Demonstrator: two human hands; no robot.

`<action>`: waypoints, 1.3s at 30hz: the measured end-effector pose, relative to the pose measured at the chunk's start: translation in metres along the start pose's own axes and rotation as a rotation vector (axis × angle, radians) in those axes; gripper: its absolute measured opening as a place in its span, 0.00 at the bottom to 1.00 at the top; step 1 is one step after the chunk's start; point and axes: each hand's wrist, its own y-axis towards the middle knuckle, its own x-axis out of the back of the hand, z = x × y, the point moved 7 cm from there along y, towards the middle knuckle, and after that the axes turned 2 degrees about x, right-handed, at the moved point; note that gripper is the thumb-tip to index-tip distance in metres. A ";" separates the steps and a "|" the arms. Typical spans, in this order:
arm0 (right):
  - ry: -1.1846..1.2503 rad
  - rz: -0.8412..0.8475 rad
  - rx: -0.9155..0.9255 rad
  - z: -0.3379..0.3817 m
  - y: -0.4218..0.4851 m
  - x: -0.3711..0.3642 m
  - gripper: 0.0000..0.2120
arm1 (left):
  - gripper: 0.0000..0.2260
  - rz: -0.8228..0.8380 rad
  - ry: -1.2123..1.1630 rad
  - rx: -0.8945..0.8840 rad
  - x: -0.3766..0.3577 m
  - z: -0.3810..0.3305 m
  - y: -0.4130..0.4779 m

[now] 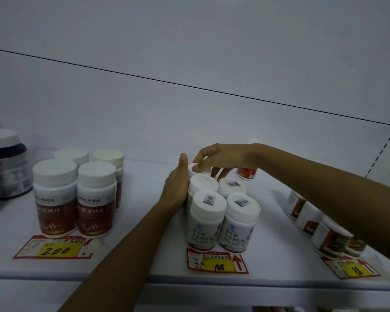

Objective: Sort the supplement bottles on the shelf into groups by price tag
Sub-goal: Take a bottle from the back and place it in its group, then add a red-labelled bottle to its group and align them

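Several white-labelled bottles (223,212) stand clustered behind the 108 price tag (216,263) at the shelf's middle. My left hand (176,188) presses flat against the cluster's left side, fingers straight. My right hand (214,162) reaches over from the right, and its fingers curl round the cap of the rearmost white bottle (193,167). Several red-labelled bottles (74,194) stand behind the 200 tag (54,249) at left. Several orange-labelled bottles (320,224) stand in a row behind the 88 tag (354,269) at right. One lone orange-labelled bottle (248,173) stands at the back.
Large dark jars (6,163) with white lids stand at the far left. The white shelf (144,255) has a front edge near the bottom of the view. A white back panel rises behind everything.
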 end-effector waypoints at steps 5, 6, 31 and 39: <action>-0.027 -0.170 -0.015 -0.007 -0.005 0.028 0.24 | 0.30 -0.069 -0.037 -0.004 0.007 -0.006 0.001; -0.032 -0.241 -0.021 -0.011 -0.008 0.040 0.24 | 0.30 -0.089 -0.044 0.003 0.010 -0.006 0.002; -0.435 -0.476 -0.015 -0.123 0.001 0.127 0.15 | 0.23 -0.025 0.828 -0.320 -0.115 -0.129 -0.014; 0.160 -0.508 0.492 -0.018 -0.058 0.145 0.08 | 0.30 -0.355 0.733 -0.232 -0.093 -0.136 -0.037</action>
